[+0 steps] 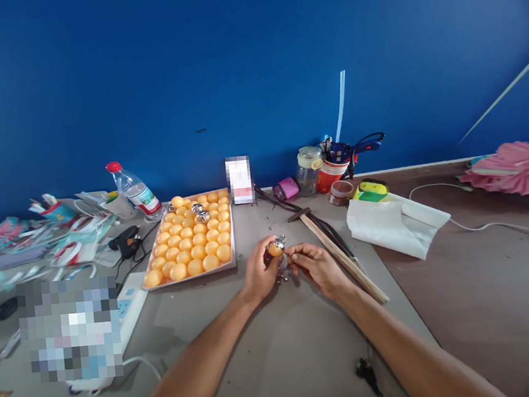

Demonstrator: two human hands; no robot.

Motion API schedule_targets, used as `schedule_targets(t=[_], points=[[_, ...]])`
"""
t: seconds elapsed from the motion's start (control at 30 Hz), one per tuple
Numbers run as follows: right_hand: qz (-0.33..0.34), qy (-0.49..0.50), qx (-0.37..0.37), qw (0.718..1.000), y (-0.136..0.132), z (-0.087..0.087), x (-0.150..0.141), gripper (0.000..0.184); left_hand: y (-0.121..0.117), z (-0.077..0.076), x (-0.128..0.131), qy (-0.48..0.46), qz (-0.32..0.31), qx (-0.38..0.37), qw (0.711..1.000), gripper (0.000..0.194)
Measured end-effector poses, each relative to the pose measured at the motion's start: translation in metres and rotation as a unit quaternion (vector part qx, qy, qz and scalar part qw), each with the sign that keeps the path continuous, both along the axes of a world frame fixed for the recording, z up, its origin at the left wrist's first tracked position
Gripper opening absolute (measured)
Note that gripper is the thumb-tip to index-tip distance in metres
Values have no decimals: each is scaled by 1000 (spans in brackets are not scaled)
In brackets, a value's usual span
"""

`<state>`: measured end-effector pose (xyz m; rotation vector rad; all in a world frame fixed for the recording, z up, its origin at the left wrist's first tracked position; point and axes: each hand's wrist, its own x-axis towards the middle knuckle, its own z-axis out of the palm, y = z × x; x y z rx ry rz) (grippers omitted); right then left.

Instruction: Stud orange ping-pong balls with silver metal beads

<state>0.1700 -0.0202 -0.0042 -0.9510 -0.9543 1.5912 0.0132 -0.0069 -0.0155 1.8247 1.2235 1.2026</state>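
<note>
Your left hand point(260, 272) is clamped around a ball point(276, 249), thumb nearest you, fingers round the far side. The ball sits above the grey table point(245, 354), part silver, part orange. It's round, so no long axis to call. Key relation: ball lies at the left hand's fingertips, and just left of your right hand point(319, 266). Right hand comes in from the right, thumb and fingertips bunched close beside the ball's lower right; can't tell whether they meet, pinch anything, or touch it. Silver bits point(281, 278) show just below, between your hands; too small to make out. Left is the nearer hand, already on it. Tray point(233, 241) of orange balls point(198, 252) is off to your left; sticks point(343, 256) lie right, beyond the right hand.
</note>
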Motion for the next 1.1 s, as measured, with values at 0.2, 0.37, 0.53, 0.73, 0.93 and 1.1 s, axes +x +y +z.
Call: schedule_targets(t=[0.2,0.37,0.53,0.73,0.93,1.1], points=[[-15,15,6,1000,-2,3,-4,26,-1,-1,0,13,-18,-3,1000,37],[-18,-31,-1,999,-3,2,-4,28,-2,0,0,7,-31,-13,999,40],[-15,-28,5,999,0,-4,-2,28,-2,2,0,19,-41,-8,999,39],[-11,-19,1,1000,0,-5,-2,27,-3,4,0,36,-36,5,999,37],[-4,4,-42,999,-2,-1,-3,28,-3,3,-2,61,-45,41,996,35],[-15,13,-41,999,-2,-2,-4,29,-4,2,-2,74,-60,69,993,33]])
